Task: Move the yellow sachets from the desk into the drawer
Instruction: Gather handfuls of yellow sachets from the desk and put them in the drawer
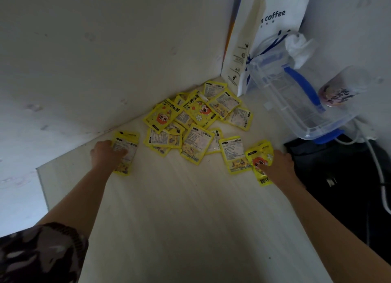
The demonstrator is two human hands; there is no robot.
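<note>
**Both hands on sachets at the edges of the pile**

Head view: the person reaches out with both arms over a pale wood-grain table point(179, 208). The left hand point(105, 154) lies on a yellow sachet point(124, 152) that sits apart at the left of the heap, with the fingers curled round its near-left edge. The right hand point(277, 164) presses on another crumpled sachet point(259, 162) at the right end, thumb on its printed face; whether the fingers are already under it cannot be told. Between the two hands, toward the corner, lies the main pile of yellow sachets point(190, 117), overlapping, some face up and some label side up.

The step in hand looks like the first gathering: each hand is taking one sachet from the outer edge, and nearly the whole pile is not yet moved. The drawer is not in view, so the next move calls for lifting both sachets off the table and carrying them to wherever the drawer opens, probably nearer the body. The packets are thin and slippery, so a firm pinch is likely needed.

The table sits in a corner between two whitish walls. At the right stand a white paper coffee bag point(275, 28), a clear plastic box with blue clips point(296, 100) and a printed cup point(340, 90). Below these is something black, with white cables point(378, 168).
</note>
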